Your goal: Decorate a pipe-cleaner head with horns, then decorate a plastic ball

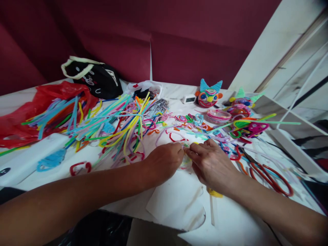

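Note:
My left hand [164,163] and my right hand [208,164] meet at the middle of the white table [230,222], fingertips pinched together. Between them sits a small pale green and yellow piece [186,146], mostly hidden by the fingers. Both hands are closed on it. Just beyond the fingertips lie curled pipe cleaner bits [176,135]. A big loose pile of coloured pipe cleaners [123,123] spreads to the left of my left hand.
A red plastic bag [23,112] with more pipe cleaners and a black bag [94,77] lie at the back left. Two finished colourful heads [208,95] [241,104], a small white clock [189,99] and red rings [271,177] stand on the right. A dark red wall rises behind.

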Tool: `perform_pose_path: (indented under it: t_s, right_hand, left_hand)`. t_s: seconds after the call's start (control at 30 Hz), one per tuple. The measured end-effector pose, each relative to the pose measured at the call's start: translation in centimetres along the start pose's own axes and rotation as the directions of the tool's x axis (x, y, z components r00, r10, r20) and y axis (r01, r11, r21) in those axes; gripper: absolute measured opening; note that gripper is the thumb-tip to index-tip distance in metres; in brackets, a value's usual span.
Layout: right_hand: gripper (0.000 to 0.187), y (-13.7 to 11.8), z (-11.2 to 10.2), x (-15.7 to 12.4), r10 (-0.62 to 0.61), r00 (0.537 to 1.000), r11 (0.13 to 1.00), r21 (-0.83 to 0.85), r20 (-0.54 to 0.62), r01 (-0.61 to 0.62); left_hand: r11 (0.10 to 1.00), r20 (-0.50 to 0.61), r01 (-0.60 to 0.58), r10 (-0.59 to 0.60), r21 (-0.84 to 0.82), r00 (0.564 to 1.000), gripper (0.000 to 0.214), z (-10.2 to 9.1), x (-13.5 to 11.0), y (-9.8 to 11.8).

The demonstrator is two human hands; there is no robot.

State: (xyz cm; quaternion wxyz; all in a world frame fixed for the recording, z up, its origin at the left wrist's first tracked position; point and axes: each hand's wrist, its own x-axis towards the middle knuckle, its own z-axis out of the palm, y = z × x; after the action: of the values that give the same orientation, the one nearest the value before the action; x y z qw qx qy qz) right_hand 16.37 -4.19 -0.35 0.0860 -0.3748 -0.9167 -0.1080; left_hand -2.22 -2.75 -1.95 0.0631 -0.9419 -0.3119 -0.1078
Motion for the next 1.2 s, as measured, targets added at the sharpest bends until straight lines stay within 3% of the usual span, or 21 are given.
perform_pose_path:
  t_s: [0.23, 0.4, 0.57, 0.87, 1.07, 1.2]
  right_hand:
    - [0.03, -0.1, 0.1, 0.1, 0.032, 0.999, 0.999, 0.015, 0.023, -0.033]
    - [0.024, -0.1, 0.4, 0.2, 0.018, 0.999, 1.0, 0.0, 0.034, -0.018]
    - [0.02, -0.2, 0.6, 0.4, 0.004, 1.0, 0.999, -0.043, 0.018, -0.003]
    - [0.019, -0.1, 0.2, 0.5, 0.011, 0.996, 1.0, -0.023, 0.087, -0.009]
    - [0.017, 0.1, -0.3, 1.0, 0.012, 0.99, 1.0, 0.026, 0.141, -0.016]
    - [0.013, 0.7, -1.0, 1.5, 0.0, 0.979, 0.995, 0.099, 0.204, -0.021]
  left_hand:
    - [0.997, 0.003, 0.038, -0.038, -0.061, 0.999, 0.02, 0.1, 0.1, 0.3]
    - [0.999, 0.051, 0.033, -0.033, 0.007, 0.998, 0.019, -0.6, -0.3, 0.4]
    - [0.987, 0.11, 0.156, -0.159, 0.043, 0.981, 0.013, -1.3, -1.5, 0.6]
    - [0.969, 0.14, 0.017, -0.053, 0.248, 0.989, 0.026, -1.0, -2.3, 2.4]
    - [0.993, 0.186, 0.061, -0.079, 0.1, 0.979, 0.03, -1.8, -1.4, 3.1]
    - [0.995, 0.149, 0.075, -0.065, -0.059, 0.987, 0.018, -1.6, -1.5, 3.6]
